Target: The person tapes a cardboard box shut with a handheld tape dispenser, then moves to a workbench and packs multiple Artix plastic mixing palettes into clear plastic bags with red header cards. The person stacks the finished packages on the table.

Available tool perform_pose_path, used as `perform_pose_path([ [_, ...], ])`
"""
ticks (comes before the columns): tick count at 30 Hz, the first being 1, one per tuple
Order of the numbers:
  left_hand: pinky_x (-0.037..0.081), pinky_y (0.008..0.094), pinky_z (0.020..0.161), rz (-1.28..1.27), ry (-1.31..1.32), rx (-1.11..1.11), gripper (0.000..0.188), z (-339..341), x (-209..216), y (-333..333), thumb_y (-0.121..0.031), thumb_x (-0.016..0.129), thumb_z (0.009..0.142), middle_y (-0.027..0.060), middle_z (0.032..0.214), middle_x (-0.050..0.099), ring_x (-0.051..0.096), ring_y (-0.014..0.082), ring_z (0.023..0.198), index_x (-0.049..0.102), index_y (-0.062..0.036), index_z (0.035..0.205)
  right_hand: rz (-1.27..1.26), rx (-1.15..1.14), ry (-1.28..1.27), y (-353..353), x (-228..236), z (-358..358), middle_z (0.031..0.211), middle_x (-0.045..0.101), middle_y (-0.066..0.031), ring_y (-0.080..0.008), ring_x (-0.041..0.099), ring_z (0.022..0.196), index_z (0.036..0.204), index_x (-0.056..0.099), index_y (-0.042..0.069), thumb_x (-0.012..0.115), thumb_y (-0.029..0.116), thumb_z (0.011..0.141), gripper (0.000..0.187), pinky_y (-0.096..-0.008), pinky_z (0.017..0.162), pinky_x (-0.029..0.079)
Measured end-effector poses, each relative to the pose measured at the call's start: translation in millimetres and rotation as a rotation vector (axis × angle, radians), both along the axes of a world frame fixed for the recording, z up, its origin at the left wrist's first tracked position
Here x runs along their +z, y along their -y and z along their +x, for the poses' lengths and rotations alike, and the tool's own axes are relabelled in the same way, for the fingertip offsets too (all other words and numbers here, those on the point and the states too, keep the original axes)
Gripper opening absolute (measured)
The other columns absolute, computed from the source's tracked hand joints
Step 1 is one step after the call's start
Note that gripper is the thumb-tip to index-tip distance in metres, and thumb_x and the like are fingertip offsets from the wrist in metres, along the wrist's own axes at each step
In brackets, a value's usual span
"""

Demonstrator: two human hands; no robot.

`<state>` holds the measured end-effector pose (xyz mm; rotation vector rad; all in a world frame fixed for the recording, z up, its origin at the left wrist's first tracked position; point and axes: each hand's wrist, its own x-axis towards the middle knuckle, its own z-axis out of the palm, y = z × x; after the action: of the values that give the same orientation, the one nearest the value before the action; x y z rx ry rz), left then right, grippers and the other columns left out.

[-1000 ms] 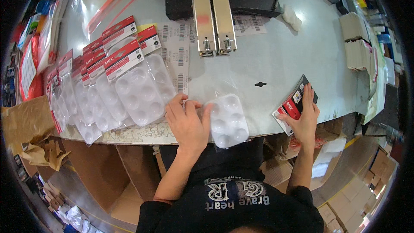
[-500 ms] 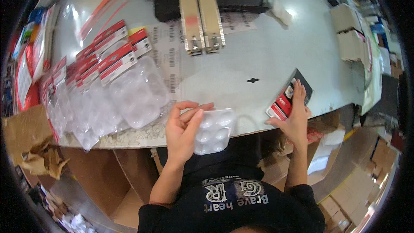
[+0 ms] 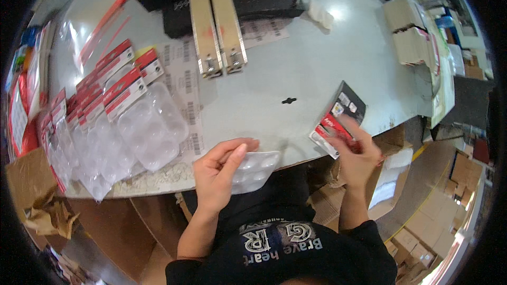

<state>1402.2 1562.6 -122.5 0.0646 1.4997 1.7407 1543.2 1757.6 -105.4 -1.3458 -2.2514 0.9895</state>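
A white plastic paint palette (image 3: 256,170) with round wells is held at its left side between the thumb and fingers of my left hand (image 3: 214,171). It tilts over the table's front edge, in front of my shirt. My right hand (image 3: 359,157) is over the red, black and white header cards (image 3: 352,101) at the front right. Its fingers are bent and smeared by motion, so whether they grip a card is unclear. A small black flat piece (image 3: 289,101) with a wider middle lies on the table between the hands and farther back.
Bagged palettes with red cards (image 3: 150,126) overlap on the left. A black machine with two long metal-edged bars (image 3: 217,31) stands at the back. Stacked cards (image 3: 412,45) sit at the right edge. Cardboard boxes (image 3: 119,227) are under the table's front edge (image 3: 142,190).
The palette has tipped and now shows more edge-on. My right hand's fingers, stretched over the cards before, have bent and drawn in. The whole view has shifted slightly.
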Motion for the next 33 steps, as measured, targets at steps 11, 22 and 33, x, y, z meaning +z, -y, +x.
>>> perform_pose_path([
  [11, 0.048, 0.0243, 0.060, -0.227, -0.433, -0.117, 0.015, 0, 20, 7, -0.015, 0.059, 0.092, 0.0101, 0.076, 0.068, 0.065, 0.0135, 0.066, 0.065, -0.0012, 0.094, -0.185, 0.891, 0.015, 15, 43, -99, 0.069, 0.063, -0.0108, -0.0206, 0.060, 0.059, 0.086, 0.059, 0.001, 0.080, 0.021, 0.072, 0.032, -0.0277, 0.058, 0.048],
  [22, 0.041, 0.0213, 0.056, -0.249, -0.471, 0.107, 0.016, -5, 10, 8, -0.013, 0.059, 0.092, 0.0026, 0.069, 0.063, 0.051, 0.0048, 0.062, 0.066, 0.0012, 0.093, -0.190, 0.740, -0.098, -5, 31, -95, 0.073, 0.063, -0.0044, -0.0071, 0.056, 0.064, 0.087, 0.063, -0.001, 0.084, 0.019, 0.066, 0.037, -0.0222, 0.058, 0.044],
  [33, 0.040, 0.0198, 0.064, -0.180, -0.297, 0.335, 0.021, -8, -15, 10, -0.014, 0.054, 0.095, -0.0012, 0.077, 0.061, 0.048, 0.0047, 0.071, 0.063, 0.0050, 0.092, -0.873, 0.480, -0.137, 6, -5, -67, 0.071, 0.065, -0.0068, -0.0078, 0.059, 0.057, 0.083, 0.067, -0.004, 0.064, 0.008, 0.085, 0.012, -0.0194, 0.048, 0.042],
])
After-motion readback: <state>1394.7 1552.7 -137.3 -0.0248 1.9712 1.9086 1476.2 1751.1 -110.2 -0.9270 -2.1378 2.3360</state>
